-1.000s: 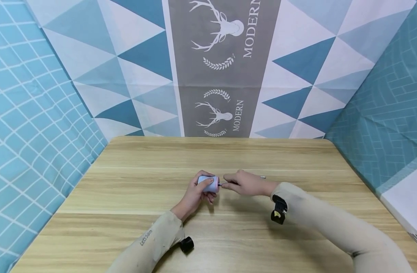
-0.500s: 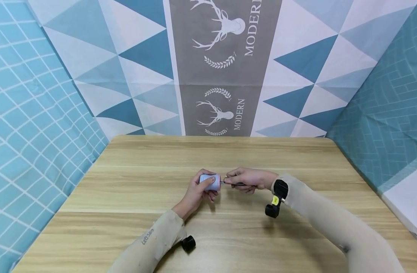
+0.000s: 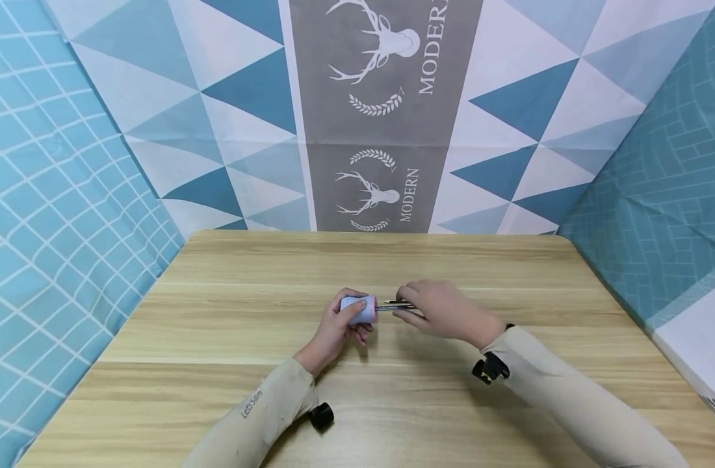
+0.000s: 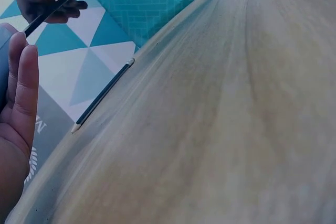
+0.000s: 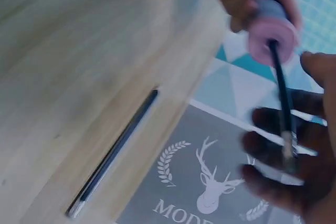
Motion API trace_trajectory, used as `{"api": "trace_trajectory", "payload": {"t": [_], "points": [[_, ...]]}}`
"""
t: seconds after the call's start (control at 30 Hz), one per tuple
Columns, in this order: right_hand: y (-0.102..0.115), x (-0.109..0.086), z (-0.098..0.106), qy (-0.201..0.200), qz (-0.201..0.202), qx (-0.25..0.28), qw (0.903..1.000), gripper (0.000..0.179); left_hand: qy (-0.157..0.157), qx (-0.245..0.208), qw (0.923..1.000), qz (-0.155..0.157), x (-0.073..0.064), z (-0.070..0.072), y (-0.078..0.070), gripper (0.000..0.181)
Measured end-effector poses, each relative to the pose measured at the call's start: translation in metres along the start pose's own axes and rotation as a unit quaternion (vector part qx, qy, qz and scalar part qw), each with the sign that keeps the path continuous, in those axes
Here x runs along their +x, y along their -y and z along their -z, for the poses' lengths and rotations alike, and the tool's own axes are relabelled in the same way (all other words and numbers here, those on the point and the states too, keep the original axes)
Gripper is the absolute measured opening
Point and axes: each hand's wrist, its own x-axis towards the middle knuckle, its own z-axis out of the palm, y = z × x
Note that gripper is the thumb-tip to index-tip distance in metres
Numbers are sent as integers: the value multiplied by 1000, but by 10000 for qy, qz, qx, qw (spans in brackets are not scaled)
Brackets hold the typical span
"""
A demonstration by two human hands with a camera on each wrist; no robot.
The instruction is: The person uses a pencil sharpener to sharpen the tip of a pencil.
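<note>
My left hand (image 3: pixel 338 318) grips a light blue cylindrical pencil sharpener (image 3: pixel 357 311), its pink end facing right. A dark pencil (image 5: pixel 281 85) sticks out of the hole in that pink end; its tip is hidden inside. Around the pencil's outer end is my right hand (image 3: pixel 445 312), with thumb and fingers spread apart. In the right wrist view the fingers (image 5: pixel 268 148) lie behind the pencil, and no pinch on it shows. A second dark pencil (image 4: pixel 105 95) lies on the table, partly hidden by the right hand in the head view.
The wooden table (image 3: pixel 217 383) reaches back to a patterned cloth wall (image 3: pixel 369 130). Blue cloth hangs at left and right. A white box-like surface (image 3: pixel 697 357) stands at the right edge.
My right hand gripped and turned at the pencil half a second ago; now its fingers have spread and it sits slightly farther right. The left hand holds the sharpener in nearly the same place.
</note>
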Motion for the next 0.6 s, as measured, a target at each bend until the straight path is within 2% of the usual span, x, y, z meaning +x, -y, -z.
{"api": "trace_trajectory", "payload": {"t": [0.07, 0.17, 0.3, 0.37, 0.43, 0.5, 0.6], "points": [[2, -3, -4, -440, 637, -868, 9932, 18, -28, -69, 10000, 2, 0, -1, 0, 13], [2, -5, -13, -978, 1401, -1818, 9684, 17, -43, -115, 9999, 28, 0, -1, 0, 11], [-3, -5, -26, -1503, 1961, -2584, 9339, 32, 14, -48, 10000, 47, 0, 0, -1, 11], [-6, -4, -32, -1662, 2087, -2801, 9222, 33, 36, -26, 10000, 63, -1, 0, -1, 10], [-8, -2, -38, -1736, 2127, -2910, 9165, 34, 42, -25, 9999, 94, -1, 1, -1, 10], [-9, -1, -43, -1730, 2106, -2948, 9159, 36, 11, -51, 9999, 127, -1, 0, -2, 10], [-9, 0, -48, -1617, 2041, -2726, 9262, 38, -25, -48, 9998, 176, -2, 0, -1, 9]]}}
